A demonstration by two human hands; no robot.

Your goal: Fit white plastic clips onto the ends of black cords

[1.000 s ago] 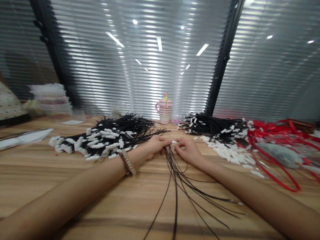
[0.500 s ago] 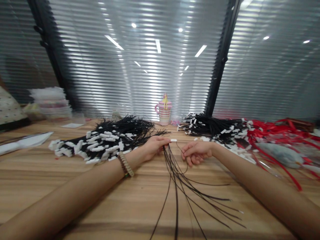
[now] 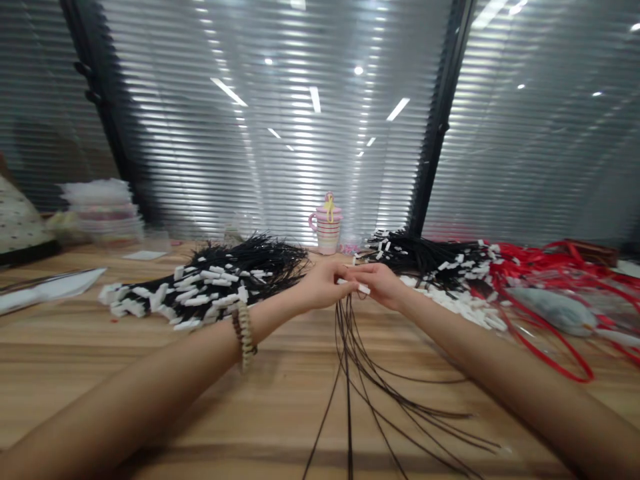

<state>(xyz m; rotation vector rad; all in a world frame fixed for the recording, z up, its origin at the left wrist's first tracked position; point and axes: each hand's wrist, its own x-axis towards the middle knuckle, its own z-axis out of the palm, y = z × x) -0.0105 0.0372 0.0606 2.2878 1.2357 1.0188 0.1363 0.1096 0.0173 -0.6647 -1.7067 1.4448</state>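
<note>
My left hand (image 3: 327, 285) is closed, its thumb and fingers pinching the top of a bunch of thin black cords (image 3: 349, 360). The cords hang from the pinch and fan out over the table toward me. At the fingertips sits a small white tag (image 3: 364, 289), and another white bit shows beside my left thumb. My right hand (image 3: 383, 285) meets the left, its fingers closed by the white tag and overlapping the left fingertips. The exact hold is partly hidden there.
Black cords with white tags (image 3: 210, 287) lie piled at left, and another black pile (image 3: 425, 257) at right. Loose white tags (image 3: 465, 303) lie near my right forearm, with red ribbons (image 3: 540, 267) beyond. A striped mug (image 3: 328, 230) stands at the back before the blinds.
My right hand has moved left and slightly up, from holding a single cord apart to meeting my left hand at the white tag. The cord bunch stays in my left hand.
</note>
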